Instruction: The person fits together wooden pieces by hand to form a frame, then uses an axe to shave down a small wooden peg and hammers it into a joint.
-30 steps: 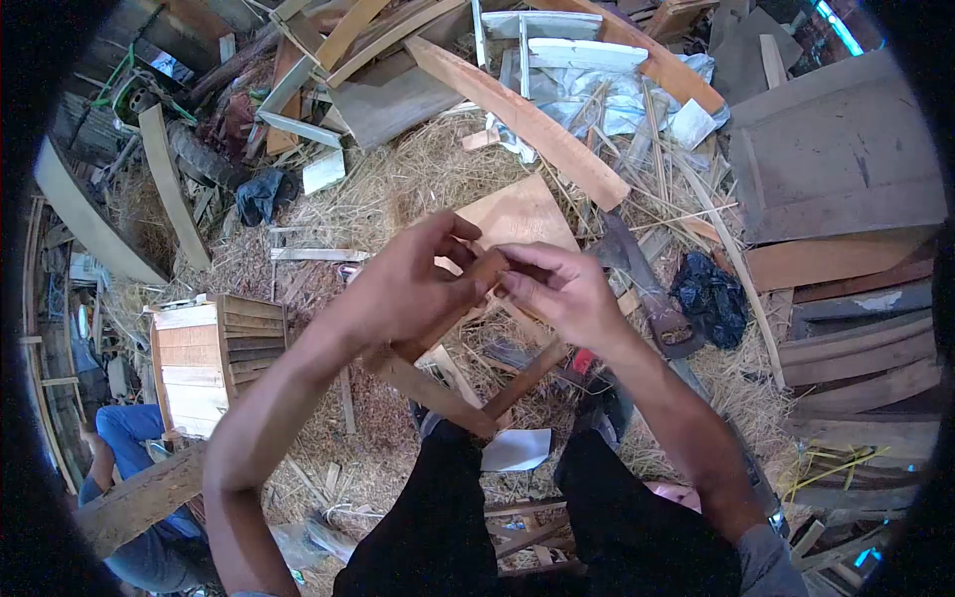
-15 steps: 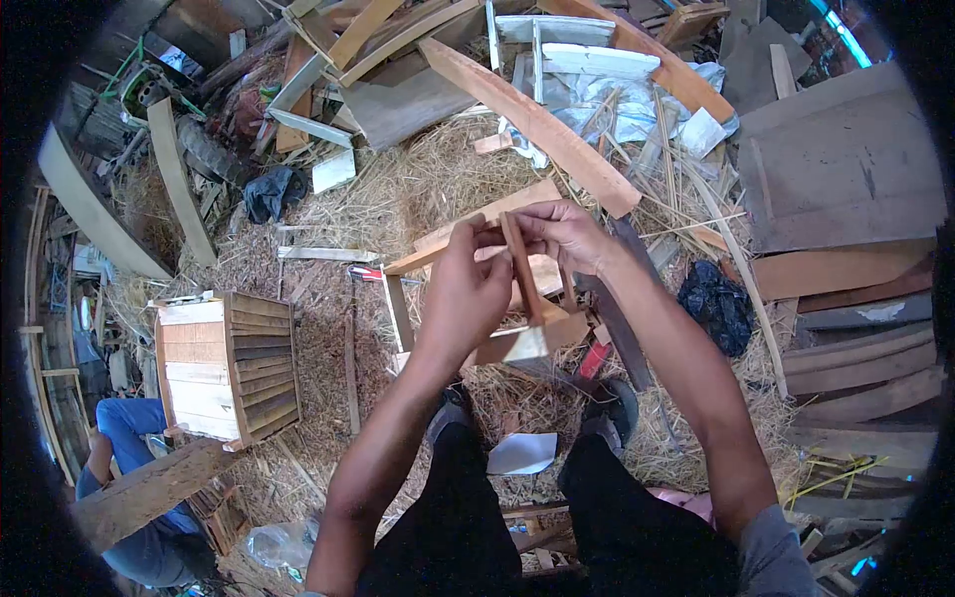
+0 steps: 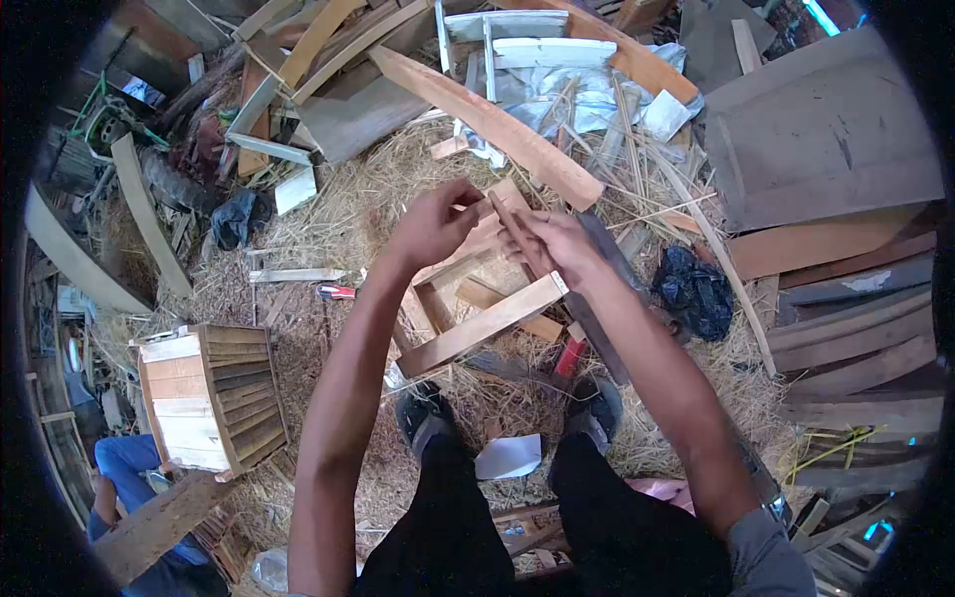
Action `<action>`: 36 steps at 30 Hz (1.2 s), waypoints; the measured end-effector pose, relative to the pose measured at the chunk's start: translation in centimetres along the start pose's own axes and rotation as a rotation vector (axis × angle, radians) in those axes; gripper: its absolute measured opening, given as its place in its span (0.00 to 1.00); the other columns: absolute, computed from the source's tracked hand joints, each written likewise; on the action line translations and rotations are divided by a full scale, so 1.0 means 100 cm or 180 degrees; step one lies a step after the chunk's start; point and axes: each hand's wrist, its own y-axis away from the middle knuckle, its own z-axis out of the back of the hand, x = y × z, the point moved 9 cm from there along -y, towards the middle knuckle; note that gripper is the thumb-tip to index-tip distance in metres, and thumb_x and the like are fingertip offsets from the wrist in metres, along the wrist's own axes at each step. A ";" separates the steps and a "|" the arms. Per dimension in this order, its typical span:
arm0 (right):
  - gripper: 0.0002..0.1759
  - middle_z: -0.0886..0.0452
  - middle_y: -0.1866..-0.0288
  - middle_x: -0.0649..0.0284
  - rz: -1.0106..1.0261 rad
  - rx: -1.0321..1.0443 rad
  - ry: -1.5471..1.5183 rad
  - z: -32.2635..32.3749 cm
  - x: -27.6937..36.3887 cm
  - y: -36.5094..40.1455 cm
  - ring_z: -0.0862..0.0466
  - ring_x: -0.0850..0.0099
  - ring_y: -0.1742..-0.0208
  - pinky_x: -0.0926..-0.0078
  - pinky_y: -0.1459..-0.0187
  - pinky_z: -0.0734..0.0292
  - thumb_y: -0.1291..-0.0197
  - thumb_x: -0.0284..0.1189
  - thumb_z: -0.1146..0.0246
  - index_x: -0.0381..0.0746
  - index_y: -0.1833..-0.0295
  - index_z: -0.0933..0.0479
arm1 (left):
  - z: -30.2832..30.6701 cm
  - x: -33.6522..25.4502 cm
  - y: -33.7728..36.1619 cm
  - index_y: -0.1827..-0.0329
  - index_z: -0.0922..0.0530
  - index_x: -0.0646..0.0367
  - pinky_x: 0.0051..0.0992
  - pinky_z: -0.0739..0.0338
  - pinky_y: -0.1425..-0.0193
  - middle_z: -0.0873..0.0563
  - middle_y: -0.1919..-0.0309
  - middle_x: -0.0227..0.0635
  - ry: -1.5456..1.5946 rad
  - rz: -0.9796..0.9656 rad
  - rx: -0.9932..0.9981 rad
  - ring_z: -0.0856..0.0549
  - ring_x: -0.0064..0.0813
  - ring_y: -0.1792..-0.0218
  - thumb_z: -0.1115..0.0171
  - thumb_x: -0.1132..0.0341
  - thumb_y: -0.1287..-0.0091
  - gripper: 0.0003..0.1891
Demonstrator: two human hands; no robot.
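In the head view a rectangular wooden frame (image 3: pixel 482 326) of pale and brown boards is held tilted in front of me. My right hand (image 3: pixel 565 247) is closed around its right side, at a dark brown wooden strip (image 3: pixel 517 234). Off the frame's far left corner, my left hand (image 3: pixel 438 227) is raised with its fingers curled and thumb drawn in. Whatever may be between those fingertips is too small to make out. Below the frame, a red-handled tool (image 3: pixel 569 356) lies near my right shoe, partly hidden.
A slatted wooden crate (image 3: pixel 204 400) stands at left, beside a seated person's blue-clad leg (image 3: pixel 127 455). Straw and shavings cover the ground. A long plank (image 3: pixel 487 119) lies ahead, a black plastic bag (image 3: pixel 704 298) to the right. Stacked boards (image 3: pixel 860 343) line the right edge.
My left hand has come off the strip and moved left. The frame has turned and tilted, showing its inside and its long near board. My right hand keeps hold.
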 end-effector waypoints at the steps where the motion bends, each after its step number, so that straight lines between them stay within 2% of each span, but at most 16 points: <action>1: 0.20 0.13 0.50 0.52 -0.0016 0.0059 -0.0013 -0.003 0.003 0.008 0.11 0.66 0.57 0.71 0.53 0.13 0.24 0.34 0.42 0.30 0.37 0.23 | -0.002 0.003 0.000 0.45 0.19 0.64 0.32 0.18 0.58 0.11 0.59 0.42 0.0148 0.0133 0.0018 0.12 0.31 0.61 0.38 0.60 0.27 0.16; 3: 0.22 0.13 0.49 0.53 -0.0038 0.0181 -0.0048 -0.009 0.008 0.024 0.11 0.68 0.56 0.72 0.54 0.14 0.23 0.37 0.44 0.30 0.37 0.25 | -0.006 0.004 0.002 0.47 0.18 0.64 0.29 0.19 0.58 0.12 0.59 0.37 0.0433 0.0398 0.0058 0.14 0.27 0.62 0.43 0.54 0.22 0.19; 6: 0.25 0.14 0.48 0.54 0.0099 0.0214 0.0203 -0.016 0.008 0.027 0.12 0.70 0.56 0.73 0.53 0.15 0.24 0.38 0.41 0.30 0.32 0.27 | -0.015 0.007 -0.006 0.48 0.18 0.63 0.27 0.21 0.62 0.13 0.64 0.36 0.0638 0.1127 0.0579 0.16 0.26 0.66 0.54 0.42 0.20 0.30; 9: 0.25 0.14 0.50 0.56 0.0191 0.0002 0.0457 -0.005 0.006 0.027 0.12 0.69 0.56 0.71 0.52 0.15 0.24 0.38 0.40 0.30 0.32 0.27 | -0.026 0.010 -0.015 0.49 0.17 0.64 0.28 0.23 0.64 0.15 0.68 0.34 -0.0076 0.1070 0.0926 0.19 0.24 0.68 0.63 0.35 0.21 0.38; 11: 0.25 0.14 0.52 0.55 0.0302 -0.0443 0.0757 0.018 0.003 0.032 0.12 0.67 0.55 0.70 0.51 0.16 0.25 0.38 0.39 0.31 0.33 0.26 | -0.030 0.008 -0.019 0.51 0.16 0.64 0.32 0.22 0.58 0.14 0.69 0.38 -0.0209 0.0884 0.0872 0.17 0.29 0.66 0.61 0.36 0.21 0.37; 15: 0.32 0.16 0.47 0.42 0.0771 -0.1462 0.3522 0.081 -0.016 0.068 0.15 0.49 0.47 0.59 0.45 0.19 0.36 0.45 0.30 0.30 0.39 0.22 | -0.029 0.006 -0.019 0.53 0.16 0.64 0.37 0.22 0.53 0.15 0.71 0.40 -0.0026 0.0760 0.0637 0.16 0.35 0.66 0.59 0.40 0.20 0.33; 17: 0.34 0.18 0.45 0.38 0.0811 -0.1712 0.4471 0.087 -0.041 0.092 0.17 0.45 0.43 0.55 0.41 0.22 0.39 0.46 0.28 0.29 0.38 0.23 | -0.033 0.012 -0.023 0.51 0.18 0.63 0.31 0.24 0.61 0.17 0.70 0.35 -0.0026 0.0570 0.0689 0.20 0.28 0.68 0.59 0.40 0.20 0.32; 18: 0.35 0.18 0.45 0.38 0.0693 -0.1675 0.4456 0.095 -0.055 0.091 0.17 0.45 0.42 0.54 0.40 0.22 0.40 0.46 0.28 0.29 0.38 0.24 | -0.035 0.012 -0.025 0.50 0.18 0.62 0.28 0.25 0.65 0.19 0.69 0.32 -0.0021 0.0476 0.0714 0.22 0.24 0.70 0.59 0.40 0.20 0.32; 20: 0.37 0.18 0.44 0.39 0.0454 -0.1604 0.4424 0.109 -0.077 0.088 0.18 0.44 0.41 0.52 0.38 0.24 0.41 0.46 0.27 0.28 0.38 0.26 | -0.035 0.013 -0.024 0.51 0.19 0.61 0.28 0.25 0.65 0.19 0.69 0.32 -0.0056 0.0560 0.0713 0.22 0.24 0.70 0.59 0.42 0.20 0.30; 23: 0.37 0.18 0.44 0.38 0.0030 -0.1294 0.3709 0.115 -0.070 0.087 0.17 0.45 0.41 0.53 0.42 0.22 0.42 0.50 0.26 0.28 0.42 0.25 | -0.029 0.006 -0.019 0.52 0.19 0.60 0.27 0.25 0.65 0.18 0.68 0.32 0.0121 0.0742 0.0762 0.22 0.23 0.69 0.57 0.44 0.20 0.27; 26: 0.35 0.16 0.48 0.39 0.0247 -0.1188 0.3155 0.113 -0.050 0.094 0.15 0.47 0.45 0.55 0.48 0.20 0.42 0.52 0.26 0.29 0.48 0.23 | -0.029 0.006 -0.015 0.53 0.19 0.59 0.27 0.24 0.65 0.18 0.68 0.32 0.0264 0.0847 0.0783 0.22 0.22 0.69 0.55 0.44 0.20 0.26; 29: 0.20 0.16 0.68 0.57 0.0939 -0.1487 0.3517 0.081 0.009 0.110 0.19 0.75 0.69 0.70 0.66 0.23 0.38 0.38 0.26 0.32 0.55 0.21 | -0.030 0.009 -0.015 0.52 0.19 0.59 0.27 0.24 0.65 0.17 0.68 0.31 0.0259 0.0779 0.0750 0.21 0.22 0.69 0.53 0.44 0.21 0.25; 30: 0.19 0.17 0.68 0.57 0.1430 -0.1491 0.3396 0.078 0.019 0.111 0.20 0.74 0.71 0.68 0.67 0.24 0.36 0.38 0.28 0.32 0.55 0.22 | -0.030 0.010 -0.016 0.52 0.19 0.59 0.27 0.24 0.66 0.17 0.68 0.30 0.0239 0.0740 0.0743 0.21 0.22 0.70 0.52 0.44 0.21 0.25; 33: 0.20 0.17 0.67 0.55 0.2148 -0.1342 0.3666 0.037 0.067 0.119 0.19 0.70 0.71 0.67 0.67 0.25 0.34 0.39 0.29 0.33 0.52 0.24 | -0.030 0.013 -0.017 0.53 0.18 0.60 0.27 0.25 0.66 0.17 0.67 0.30 0.0271 0.0773 0.0659 0.21 0.22 0.70 0.51 0.45 0.21 0.25; 34: 0.20 0.16 0.64 0.48 0.1679 -0.1235 0.3518 0.031 0.071 0.112 0.14 0.55 0.65 0.60 0.63 0.22 0.34 0.37 0.30 0.33 0.47 0.26 | -0.030 0.012 -0.017 0.52 0.18 0.61 0.28 0.23 0.64 0.16 0.67 0.32 0.0262 0.0810 0.0677 0.20 0.24 0.69 0.51 0.44 0.21 0.26; 36: 0.19 0.16 0.62 0.44 0.1992 -0.1212 0.3990 0.013 0.081 0.106 0.14 0.46 0.62 0.54 0.62 0.22 0.33 0.35 0.32 0.34 0.45 0.27 | -0.030 0.011 -0.016 0.52 0.17 0.63 0.31 0.21 0.61 0.13 0.65 0.37 0.0255 0.0879 0.0718 0.19 0.27 0.68 0.52 0.42 0.22 0.29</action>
